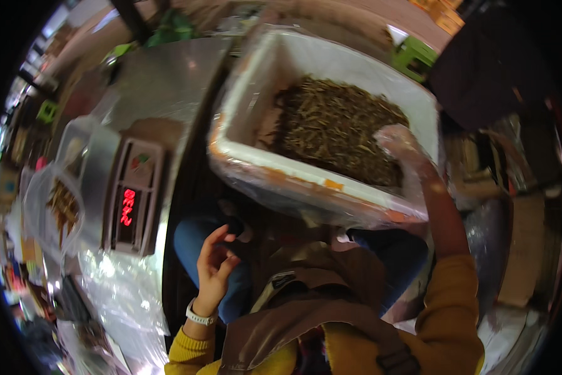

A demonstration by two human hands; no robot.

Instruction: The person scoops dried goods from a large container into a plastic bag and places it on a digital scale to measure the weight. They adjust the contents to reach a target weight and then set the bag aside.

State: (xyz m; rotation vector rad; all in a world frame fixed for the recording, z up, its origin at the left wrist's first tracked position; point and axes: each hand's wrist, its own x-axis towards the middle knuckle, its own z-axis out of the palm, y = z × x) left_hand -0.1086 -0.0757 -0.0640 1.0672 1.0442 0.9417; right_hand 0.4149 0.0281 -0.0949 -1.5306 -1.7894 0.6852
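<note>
A large white foam box point(257, 151), wrapped in clear plastic film, stands before me. Inside it lies a broad heap of small, slender brown pieces point(332, 122), too blurred to name more exactly. My right hand point(397, 141), in a clear plastic glove, reaches over the near right side and touches the heap at its right edge. Its fingertips are blurred, and I cannot tell whether they hold any pieces. Above my knee, my left hand point(216, 258) is bare and holds nothing, its fingers loosely bent and apart. A white watch point(200, 314) is on that wrist.
On the metal table point(173, 70) at left stands a digital display unit point(135, 197) with red figures. Beside it are a clear plastic tub point(51, 229) holding brown pieces and clear plastic bags point(121, 286). Cardboard point(520, 248) stands at right; a green stool point(414, 58) is behind the box.
</note>
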